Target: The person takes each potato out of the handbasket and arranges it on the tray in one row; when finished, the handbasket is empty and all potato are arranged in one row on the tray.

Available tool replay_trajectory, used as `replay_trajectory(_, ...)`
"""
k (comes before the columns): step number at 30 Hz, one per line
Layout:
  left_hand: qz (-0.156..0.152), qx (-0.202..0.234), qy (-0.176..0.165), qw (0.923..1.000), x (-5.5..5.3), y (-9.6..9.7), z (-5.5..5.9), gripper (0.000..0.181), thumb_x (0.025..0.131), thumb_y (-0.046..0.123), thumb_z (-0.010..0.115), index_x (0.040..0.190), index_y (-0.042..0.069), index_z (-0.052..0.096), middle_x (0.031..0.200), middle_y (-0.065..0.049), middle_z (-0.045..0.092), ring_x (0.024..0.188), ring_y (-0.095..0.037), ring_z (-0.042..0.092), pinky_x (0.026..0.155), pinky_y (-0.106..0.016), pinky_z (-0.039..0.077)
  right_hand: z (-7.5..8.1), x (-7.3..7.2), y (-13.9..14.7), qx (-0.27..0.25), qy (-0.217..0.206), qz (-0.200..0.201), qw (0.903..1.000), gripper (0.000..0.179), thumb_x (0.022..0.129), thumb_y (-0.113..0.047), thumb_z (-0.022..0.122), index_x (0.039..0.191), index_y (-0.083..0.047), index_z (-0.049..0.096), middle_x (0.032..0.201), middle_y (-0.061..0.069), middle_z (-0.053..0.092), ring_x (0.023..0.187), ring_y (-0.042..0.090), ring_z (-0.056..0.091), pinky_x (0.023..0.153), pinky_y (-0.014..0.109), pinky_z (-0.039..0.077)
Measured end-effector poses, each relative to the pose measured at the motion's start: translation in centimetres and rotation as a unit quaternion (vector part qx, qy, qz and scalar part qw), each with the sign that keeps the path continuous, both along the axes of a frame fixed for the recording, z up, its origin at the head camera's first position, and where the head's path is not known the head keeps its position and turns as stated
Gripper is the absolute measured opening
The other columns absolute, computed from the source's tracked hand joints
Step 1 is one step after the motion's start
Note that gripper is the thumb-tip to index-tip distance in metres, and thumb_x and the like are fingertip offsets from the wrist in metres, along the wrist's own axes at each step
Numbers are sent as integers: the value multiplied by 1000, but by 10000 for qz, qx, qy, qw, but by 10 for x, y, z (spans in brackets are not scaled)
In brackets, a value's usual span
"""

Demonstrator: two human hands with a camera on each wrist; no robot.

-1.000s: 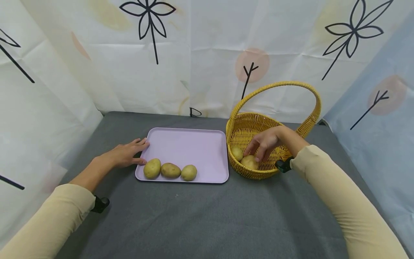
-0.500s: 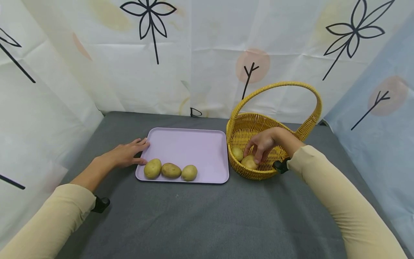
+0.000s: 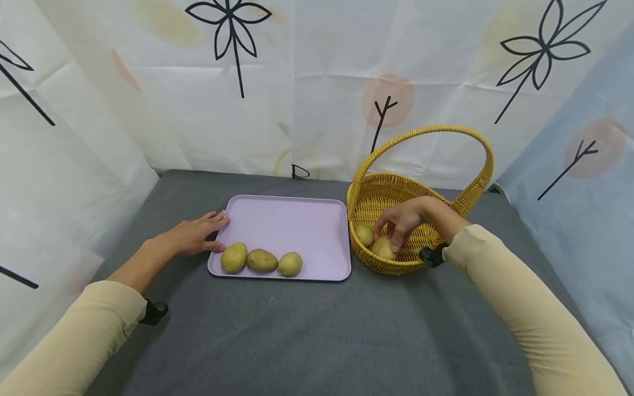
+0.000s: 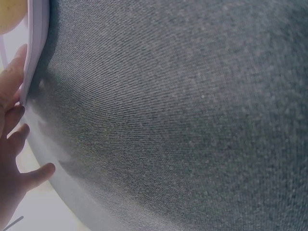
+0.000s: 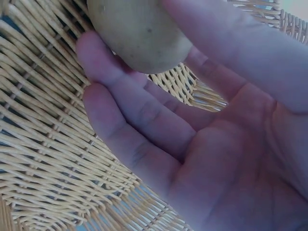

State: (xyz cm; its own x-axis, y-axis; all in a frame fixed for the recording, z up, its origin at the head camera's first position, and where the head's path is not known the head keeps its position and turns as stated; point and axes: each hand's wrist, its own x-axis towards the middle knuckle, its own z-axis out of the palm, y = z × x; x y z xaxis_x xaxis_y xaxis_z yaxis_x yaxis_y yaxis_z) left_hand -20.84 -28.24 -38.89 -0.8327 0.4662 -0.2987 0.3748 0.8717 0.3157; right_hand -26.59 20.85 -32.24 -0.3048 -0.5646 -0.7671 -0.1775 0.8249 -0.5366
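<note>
My right hand (image 3: 403, 220) reaches down into a yellow wicker basket (image 3: 381, 269) and pinches a potato (image 3: 383, 248) between thumb and fingers. In the right wrist view this potato (image 5: 139, 36) sits among the fingers, close to the woven wall. A second potato (image 3: 364, 235) lies in the basket just left of it. My left hand (image 3: 195, 235) rests with spread fingers on the left rim of a lilac tray (image 3: 292, 220). Along the tray's front edge lie three potatoes in a row: left (image 3: 234, 257), middle (image 3: 262, 260) and right (image 3: 289, 264).
A dark grey cloth (image 3: 297, 335) covers the table. The basket's tall arched handle (image 3: 421, 131) rises over the right forearm. Behind stands a white curtain (image 3: 317, 110) with printed plants, and a bluish curtain (image 3: 584, 181) hangs at the right.
The right hand has shifted very slightly in the basket, its fingers closing about the potato. The left hand, tray and other potatoes have stayed put.
</note>
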Motion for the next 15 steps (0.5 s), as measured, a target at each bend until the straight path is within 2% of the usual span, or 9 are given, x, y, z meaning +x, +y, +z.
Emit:
replay_trajectory(3,18,-3,-25,10000,-1,0,0,87,93,48,65,154,-2,29,159,-29,19,145,-51,16,102,-78,18,2,1,0,1,238,200,9995,53,85,-7,77,132,-1,54,103,13,64,90,15,62,86,34,54)
replay_trajectory(9,27,-30,-11,10000,-1,0,-2,87,92,49,65,154,-1,29,160,-28,19,146,-50,15,102,-78,18,10,5,4,-64,863,625,9943,53,84,-15,80,132,-6,57,118,14,56,107,24,52,84,33,48)
replay_trajectory(12,20,-29,5,10000,-2,-1,-4,88,92,50,65,154,-1,30,160,-29,19,146,-50,16,102,-78,18,16,8,7,-155,1070,623,9922,52,84,-17,80,131,-9,59,126,12,53,114,28,50,87,36,47)
replay_trajectory(15,15,-28,3,10000,-2,-2,-4,88,92,50,65,154,-2,29,160,-29,19,146,-51,16,102,-78,18,26,13,11,-327,1141,438,9920,53,85,-15,79,133,-8,58,130,11,52,118,29,49,92,39,48)
